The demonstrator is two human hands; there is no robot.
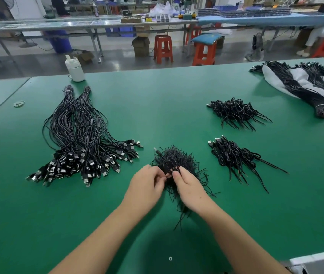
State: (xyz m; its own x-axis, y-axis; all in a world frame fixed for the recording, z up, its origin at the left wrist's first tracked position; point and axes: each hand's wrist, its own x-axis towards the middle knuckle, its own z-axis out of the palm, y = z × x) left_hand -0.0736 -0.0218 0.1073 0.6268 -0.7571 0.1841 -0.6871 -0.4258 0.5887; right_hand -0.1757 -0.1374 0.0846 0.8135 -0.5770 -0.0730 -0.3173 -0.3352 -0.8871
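Two hands show: the left hand (145,182) and the right hand (188,186). The desk (157,95) carries three small heaps of coiled black cables: the middle heap (175,159), the back heap (236,113) and the right heap (234,155). Two long tied bundles lie on the left, the outer bundle (62,125) and the inner bundle (92,127). There is one white bottle (75,69) and one grey bag (272,76), whose bundles cannot be counted. At least three red stools (163,48) stand beyond.

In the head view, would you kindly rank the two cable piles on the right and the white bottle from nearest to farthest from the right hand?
1. The nearer cable pile, just right of the right hand, which grips the cable bundle.
2. The farther cable pile, behind the first, on the right.
3. The white bottle, far left at the table's back edge.
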